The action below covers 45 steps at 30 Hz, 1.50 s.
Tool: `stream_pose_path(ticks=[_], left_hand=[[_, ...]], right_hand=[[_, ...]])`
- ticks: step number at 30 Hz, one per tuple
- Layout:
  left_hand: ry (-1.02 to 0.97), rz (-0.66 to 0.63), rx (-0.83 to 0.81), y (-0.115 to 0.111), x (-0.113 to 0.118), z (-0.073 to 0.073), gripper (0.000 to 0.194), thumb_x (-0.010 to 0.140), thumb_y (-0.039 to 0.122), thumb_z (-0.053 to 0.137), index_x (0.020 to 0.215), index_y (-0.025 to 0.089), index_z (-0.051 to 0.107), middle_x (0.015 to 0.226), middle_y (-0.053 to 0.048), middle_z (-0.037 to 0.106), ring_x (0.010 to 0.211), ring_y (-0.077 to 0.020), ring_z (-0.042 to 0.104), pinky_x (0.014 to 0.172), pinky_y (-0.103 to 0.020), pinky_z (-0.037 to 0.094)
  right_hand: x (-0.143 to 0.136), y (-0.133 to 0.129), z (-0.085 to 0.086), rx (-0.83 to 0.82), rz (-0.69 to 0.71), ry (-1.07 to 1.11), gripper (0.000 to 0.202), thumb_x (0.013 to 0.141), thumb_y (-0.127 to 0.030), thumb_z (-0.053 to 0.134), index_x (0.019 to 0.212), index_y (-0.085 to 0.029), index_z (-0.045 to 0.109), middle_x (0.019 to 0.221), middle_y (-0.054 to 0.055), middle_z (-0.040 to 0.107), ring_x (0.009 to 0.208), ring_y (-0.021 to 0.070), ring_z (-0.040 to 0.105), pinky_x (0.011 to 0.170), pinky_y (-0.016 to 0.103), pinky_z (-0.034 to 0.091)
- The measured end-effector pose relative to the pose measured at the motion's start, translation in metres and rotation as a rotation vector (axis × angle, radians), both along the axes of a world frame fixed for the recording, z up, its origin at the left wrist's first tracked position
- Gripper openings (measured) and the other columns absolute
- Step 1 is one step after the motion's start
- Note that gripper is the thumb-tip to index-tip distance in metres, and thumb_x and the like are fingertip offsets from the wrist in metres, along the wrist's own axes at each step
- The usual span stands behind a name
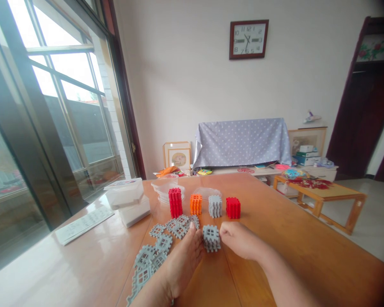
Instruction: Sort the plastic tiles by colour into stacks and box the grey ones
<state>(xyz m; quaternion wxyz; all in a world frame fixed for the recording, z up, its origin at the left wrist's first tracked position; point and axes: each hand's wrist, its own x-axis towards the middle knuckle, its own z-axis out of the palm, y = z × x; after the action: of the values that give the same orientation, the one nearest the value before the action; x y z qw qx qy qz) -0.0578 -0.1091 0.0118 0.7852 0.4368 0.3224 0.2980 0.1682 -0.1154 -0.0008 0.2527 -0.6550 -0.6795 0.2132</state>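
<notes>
A stack of grey window-patterned plastic tiles (211, 238) stands between my two hands. My left hand (188, 256) is upright on its edge with fingers extended, its palm side beside the stack's left side. To the right of the stack, my right hand (238, 239) is curled into a fist; whether anything is inside cannot be seen. Loose grey tiles (144, 256) lie spread left of my left hand. Behind the hands stand a tall red stack (176, 202), an orange stack (196, 204), a light grey stack (215, 206) and a shorter red stack (233, 208).
White plastic boxes (132, 207) and a printed sheet (85, 224) are on the wooden table (275, 213) at left. Clear containers (163, 192) sit behind the stacks. A low wooden table (333, 194) stands beyond at right.
</notes>
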Motion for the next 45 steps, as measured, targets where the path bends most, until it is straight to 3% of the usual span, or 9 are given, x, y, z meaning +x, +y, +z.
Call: stream_pose_path(ticks=[14, 16, 18, 21, 23, 33, 38, 42, 45], left_hand=[[0.0, 0.01, -0.022, 0.003, -0.003, 0.001, 0.096, 0.091, 0.077, 0.04, 0.158, 0.01, 0.03, 0.17, -0.011, 0.016, 0.156, -0.0261, 0.017, 0.129, -0.038, 0.018], [-0.003, 0.002, -0.013, 0.003, -0.004, 0.001, 0.095, 0.092, 0.077, 0.04, 0.159, 0.01, 0.03, 0.17, -0.01, 0.016, 0.157, -0.0253, 0.016, 0.129, -0.038, 0.017], [-0.007, -0.008, -0.005, 0.005, -0.005, -0.001, 0.095, 0.092, 0.076, 0.04, 0.159, 0.01, 0.028, 0.17, -0.009, 0.016, 0.157, -0.0246, 0.014, 0.129, -0.038, 0.016], [-0.005, -0.042, -0.01, 0.011, -0.005, -0.007, 0.096, 0.092, 0.077, 0.038, 0.161, 0.011, 0.024, 0.17, -0.009, 0.016, 0.158, -0.0239, 0.012, 0.13, -0.037, 0.014], [-0.006, -0.058, -0.014, 0.015, -0.005, -0.012, 0.097, 0.092, 0.078, 0.037, 0.162, 0.012, 0.021, 0.17, -0.008, 0.015, 0.158, -0.0241, 0.011, 0.13, -0.038, 0.012], [-0.005, -0.08, 0.003, 0.021, -0.005, -0.02, 0.102, 0.089, 0.081, 0.035, 0.163, 0.013, 0.017, 0.171, -0.008, 0.015, 0.158, -0.0249, 0.012, 0.13, -0.039, 0.012], [0.002, -0.077, 0.016, 0.023, -0.004, -0.022, 0.098, 0.091, 0.08, 0.032, 0.162, 0.014, 0.021, 0.17, -0.008, 0.016, 0.157, -0.0243, 0.014, 0.13, -0.039, 0.012], [0.023, -0.058, 0.016, 0.024, -0.004, -0.023, 0.099, 0.089, 0.082, 0.032, 0.162, 0.015, 0.023, 0.17, -0.009, 0.018, 0.157, -0.0252, 0.017, 0.129, -0.04, 0.015], [0.064, -0.022, 0.026, 0.023, -0.004, -0.023, 0.098, 0.088, 0.082, 0.035, 0.159, 0.014, 0.03, 0.168, -0.012, 0.026, 0.155, -0.0275, 0.023, 0.128, -0.041, 0.021]], right_hand=[[-0.002, 0.005, 0.002, 0.086, -0.082, 0.089, 0.019, 0.091, -0.027, 0.049, 0.08, -0.019, 0.062, 0.076, 0.0, 0.068, 0.073, 0.015, 0.06, 0.066, 0.025, 0.039], [-0.001, 0.003, 0.003, 0.082, -0.061, 0.128, 0.021, 0.091, -0.035, 0.055, 0.094, -0.019, 0.067, 0.087, 0.003, 0.072, 0.082, 0.0175, 0.064, 0.073, 0.027, 0.044], [0.001, 0.0, 0.003, 0.101, 0.006, 0.163, 0.042, 0.085, -0.044, 0.066, 0.12, -0.02, 0.066, 0.114, 0.008, 0.071, 0.103, 0.0232, 0.065, 0.088, 0.033, 0.048], [0.002, -0.003, 0.003, 0.103, 0.119, 0.167, 0.084, 0.073, -0.048, 0.079, 0.148, -0.023, 0.05, 0.153, 0.013, 0.048, 0.139, 0.0318, 0.046, 0.113, 0.044, 0.037], [0.002, -0.003, 0.003, 0.077, 0.151, 0.156, 0.092, 0.071, -0.044, 0.081, 0.153, -0.023, 0.044, 0.161, 0.013, 0.038, 0.147, 0.0326, 0.036, 0.12, 0.045, 0.03], [0.0, 0.007, -0.005, 0.106, 0.22, 0.204, 0.06, 0.079, -0.03, 0.07, 0.138, -0.022, 0.061, 0.142, 0.011, 0.059, 0.133, 0.0289, 0.053, 0.116, 0.043, 0.037], [0.002, 0.006, -0.007, 0.088, 0.245, 0.238, 0.057, 0.079, -0.026, 0.069, 0.136, -0.025, 0.062, 0.141, 0.007, 0.061, 0.131, 0.0277, 0.054, 0.112, 0.041, 0.04], [0.005, 0.006, -0.007, 0.055, 0.189, 0.289, 0.067, 0.079, -0.03, 0.071, 0.144, -0.026, 0.054, 0.152, 0.008, 0.052, 0.139, 0.0284, 0.047, 0.109, 0.04, 0.042], [0.009, 0.012, -0.01, 0.064, 0.103, 0.342, 0.049, 0.084, -0.025, 0.061, 0.133, -0.021, 0.06, 0.137, 0.01, 0.063, 0.126, 0.0248, 0.057, 0.103, 0.036, 0.045]])
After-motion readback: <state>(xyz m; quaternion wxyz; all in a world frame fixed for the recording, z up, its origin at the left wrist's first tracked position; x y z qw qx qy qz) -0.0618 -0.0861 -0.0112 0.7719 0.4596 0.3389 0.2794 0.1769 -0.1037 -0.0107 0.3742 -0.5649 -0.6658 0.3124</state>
